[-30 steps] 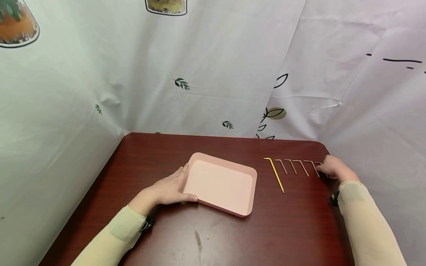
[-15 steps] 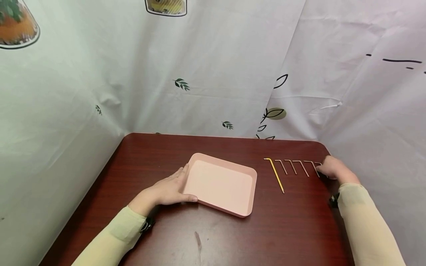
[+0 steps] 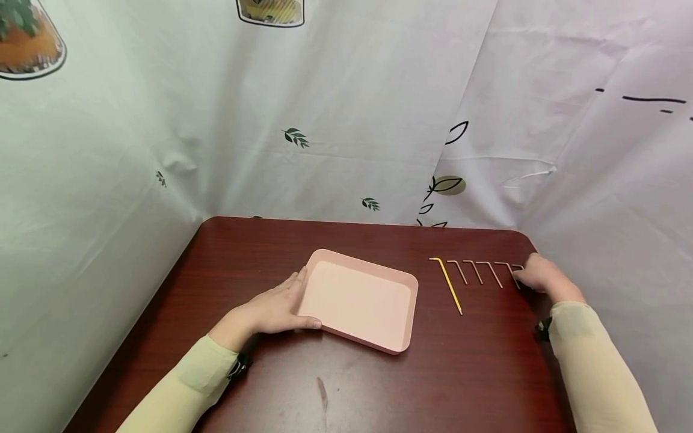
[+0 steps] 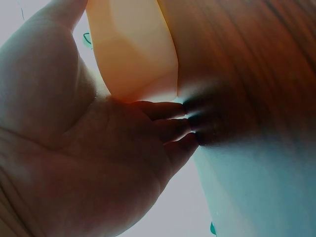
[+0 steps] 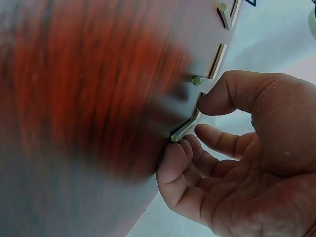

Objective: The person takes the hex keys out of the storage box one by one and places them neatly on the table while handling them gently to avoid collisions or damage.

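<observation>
A pink tray (image 3: 357,300) lies tilted on the table in the head view. My left hand (image 3: 276,307) rests against its left side, fingers extended and thumb along the near edge. In the left wrist view, the fingers lie by the tray's wall (image 4: 138,54). At the table's far right, my right hand (image 3: 541,276) has thumb and curled fingers about the rightmost hex key (image 5: 186,126), which lies on the table. To its left stands a row of several bare hex keys (image 3: 489,273), short arms towards the back. A longer yellow hex key (image 3: 449,285) ends the row.
The dark red-brown table (image 3: 455,373) has rounded far corners. A white patterned cloth (image 3: 346,120) hangs behind it and along both sides, close to my right hand.
My right hand has shifted very slightly at the rightmost hex key. The left hand, tray and other keys stay where they were.
</observation>
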`<action>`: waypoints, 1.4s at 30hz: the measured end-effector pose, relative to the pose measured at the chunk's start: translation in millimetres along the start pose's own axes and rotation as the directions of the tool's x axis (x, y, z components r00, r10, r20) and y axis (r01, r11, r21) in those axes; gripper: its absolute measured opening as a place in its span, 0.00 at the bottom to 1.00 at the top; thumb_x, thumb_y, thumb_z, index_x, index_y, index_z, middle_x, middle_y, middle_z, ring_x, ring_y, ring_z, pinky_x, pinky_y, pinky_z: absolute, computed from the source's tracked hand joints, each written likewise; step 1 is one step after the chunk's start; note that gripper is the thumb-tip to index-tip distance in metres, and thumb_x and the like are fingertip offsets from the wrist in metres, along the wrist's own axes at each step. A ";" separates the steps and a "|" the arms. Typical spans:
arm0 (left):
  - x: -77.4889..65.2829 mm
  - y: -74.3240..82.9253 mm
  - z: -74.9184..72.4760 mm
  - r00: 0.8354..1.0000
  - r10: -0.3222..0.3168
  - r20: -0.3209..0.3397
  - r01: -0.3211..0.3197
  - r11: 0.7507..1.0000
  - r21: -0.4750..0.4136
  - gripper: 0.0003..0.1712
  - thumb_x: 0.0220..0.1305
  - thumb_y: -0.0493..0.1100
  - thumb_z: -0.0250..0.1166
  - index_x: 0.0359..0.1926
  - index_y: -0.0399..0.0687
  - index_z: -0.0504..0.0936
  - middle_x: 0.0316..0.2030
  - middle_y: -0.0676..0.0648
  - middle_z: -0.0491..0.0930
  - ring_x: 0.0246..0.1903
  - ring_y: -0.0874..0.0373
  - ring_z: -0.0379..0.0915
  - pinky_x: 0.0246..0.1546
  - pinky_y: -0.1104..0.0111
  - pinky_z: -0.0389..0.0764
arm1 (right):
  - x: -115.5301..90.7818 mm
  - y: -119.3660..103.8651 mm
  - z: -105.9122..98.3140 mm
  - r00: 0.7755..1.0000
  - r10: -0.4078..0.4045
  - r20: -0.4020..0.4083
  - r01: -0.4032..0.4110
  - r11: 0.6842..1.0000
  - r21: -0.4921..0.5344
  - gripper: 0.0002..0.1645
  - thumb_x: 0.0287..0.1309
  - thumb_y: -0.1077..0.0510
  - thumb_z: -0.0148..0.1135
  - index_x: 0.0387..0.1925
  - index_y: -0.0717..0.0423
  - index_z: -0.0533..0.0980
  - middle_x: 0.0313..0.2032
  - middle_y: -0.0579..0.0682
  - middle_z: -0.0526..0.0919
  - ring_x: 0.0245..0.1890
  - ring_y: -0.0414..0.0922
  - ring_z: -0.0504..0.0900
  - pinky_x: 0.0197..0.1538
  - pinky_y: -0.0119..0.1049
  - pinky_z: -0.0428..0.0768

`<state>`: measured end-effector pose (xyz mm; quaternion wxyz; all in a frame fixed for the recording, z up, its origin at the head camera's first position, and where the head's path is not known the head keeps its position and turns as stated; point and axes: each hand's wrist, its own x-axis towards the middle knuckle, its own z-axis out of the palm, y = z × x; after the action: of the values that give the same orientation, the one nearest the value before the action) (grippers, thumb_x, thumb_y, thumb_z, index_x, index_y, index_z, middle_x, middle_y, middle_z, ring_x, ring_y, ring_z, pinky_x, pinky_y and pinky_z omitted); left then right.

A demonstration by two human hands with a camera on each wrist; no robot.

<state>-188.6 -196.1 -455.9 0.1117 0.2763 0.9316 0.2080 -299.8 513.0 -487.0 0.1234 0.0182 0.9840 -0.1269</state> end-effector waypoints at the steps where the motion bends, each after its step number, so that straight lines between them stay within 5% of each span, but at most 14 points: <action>1: 0.1 -0.1 0.2 1.000 0.000 0.000 0.000 1.000 0.000 0.81 0.65 0.82 0.69 0.89 0.30 0.39 0.88 0.30 0.43 0.86 0.31 0.46 0.82 0.43 0.60 | 4.0 5.3 2.4 1.000 -0.011 -0.011 0.011 1.000 -0.010 0.27 0.67 0.46 0.66 0.33 0.69 0.75 0.31 0.66 0.81 0.31 0.62 0.84 0.39 0.55 0.84; 8: 0.5 0.1 0.2 1.000 0.000 0.002 0.000 1.000 -0.006 0.80 0.65 0.81 0.70 0.89 0.30 0.39 0.88 0.30 0.42 0.86 0.31 0.46 0.82 0.43 0.60 | 0.2 0.8 6.3 0.998 -0.012 -0.065 0.010 0.999 -0.041 0.46 0.69 0.45 0.64 0.55 0.91 0.65 0.49 0.88 0.77 0.53 0.83 0.80 0.58 0.73 0.80; 13: 0.3 -0.2 -0.4 1.000 0.000 0.003 0.000 1.000 -0.012 0.81 0.64 0.82 0.69 0.89 0.31 0.39 0.88 0.30 0.42 0.86 0.31 0.45 0.81 0.43 0.61 | -13.8 -17.3 0.3 0.996 -0.022 -0.081 0.019 0.999 -0.032 0.44 0.69 0.47 0.64 0.53 0.89 0.63 0.47 0.86 0.77 0.52 0.82 0.80 0.57 0.72 0.80; 22: 0.0 -1.3 -0.4 1.000 0.012 0.003 -0.012 1.000 -0.019 0.81 0.65 0.81 0.70 0.89 0.32 0.38 0.88 0.31 0.42 0.86 0.30 0.45 0.81 0.42 0.61 | -55.6 -75.6 -20.8 0.994 -0.039 -0.104 0.040 0.999 0.007 0.30 0.67 0.53 0.66 0.44 0.79 0.66 0.31 0.66 0.79 0.38 0.68 0.82 0.48 0.65 0.80; 28: -0.2 -0.7 -0.6 1.000 0.013 0.002 -0.013 1.000 -0.018 0.80 0.65 0.80 0.71 0.89 0.30 0.39 0.88 0.30 0.42 0.86 0.30 0.45 0.81 0.42 0.61 | -70.6 -101.9 -25.8 0.986 -0.082 -0.146 0.082 0.997 -0.003 0.26 0.71 0.54 0.66 0.43 0.77 0.67 0.37 0.71 0.77 0.43 0.71 0.79 0.49 0.67 0.79; 42: 0.0 -2.0 -1.7 1.000 0.019 0.004 -0.019 1.000 -0.013 0.81 0.65 0.82 0.69 0.89 0.31 0.39 0.88 0.29 0.42 0.86 0.31 0.45 0.81 0.43 0.62 | -68.9 -127.6 -17.6 0.979 -0.079 -0.186 0.080 0.997 -0.002 0.33 0.68 0.54 0.66 0.55 0.81 0.68 0.49 0.81 0.72 0.49 0.78 0.78 0.52 0.71 0.78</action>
<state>-190.1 -198.2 -455.3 0.1136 0.2850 0.9273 0.2143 -245.8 393.7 -422.2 0.0259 -0.0092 0.9908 -0.1323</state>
